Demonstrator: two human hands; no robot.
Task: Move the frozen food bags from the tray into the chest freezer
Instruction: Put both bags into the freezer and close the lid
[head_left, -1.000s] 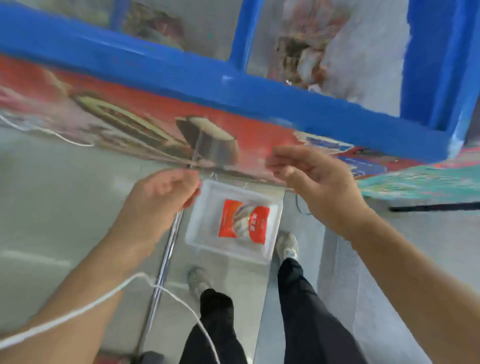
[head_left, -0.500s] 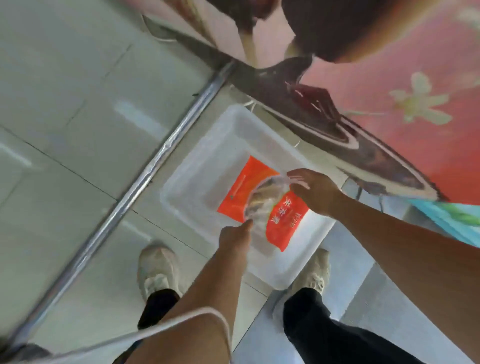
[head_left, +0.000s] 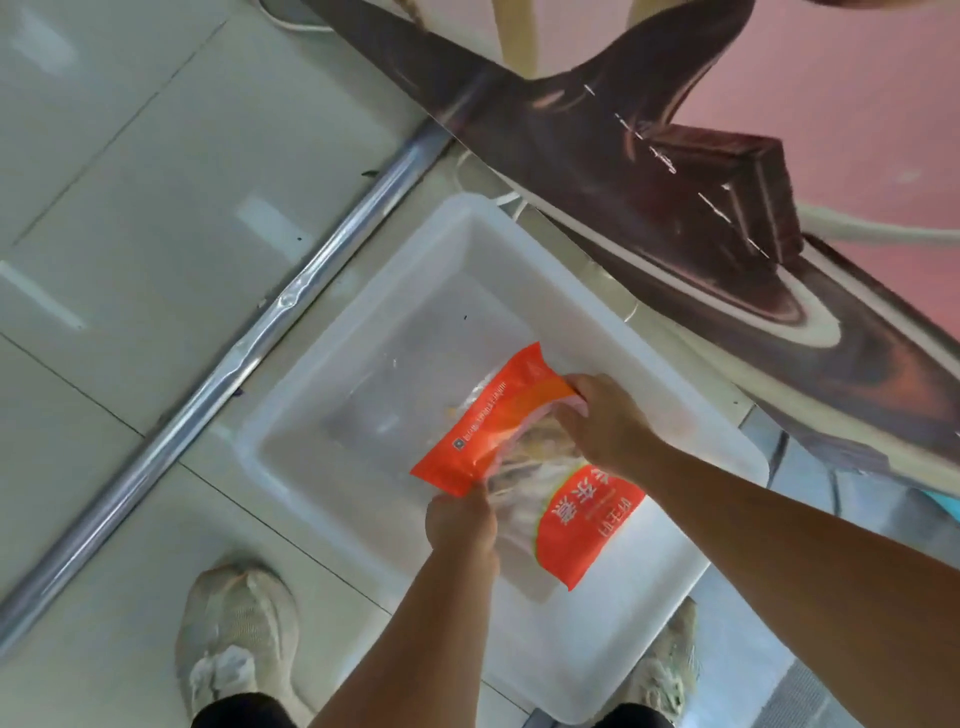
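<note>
orange-and-clear frozen food bag, crumpled, over the white tray, both hands' grip pinching it

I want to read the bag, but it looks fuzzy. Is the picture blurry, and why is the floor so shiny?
Head view: the orange-and-clear plastic food bag is smeared by motion, so its print is hard to read; both hands, left hand and right hand, are soft-edged too. Head view: the pale tiled floor carries bright glare patches, and the silver metal rail gleams. The wide lens bends straight edges.
</note>
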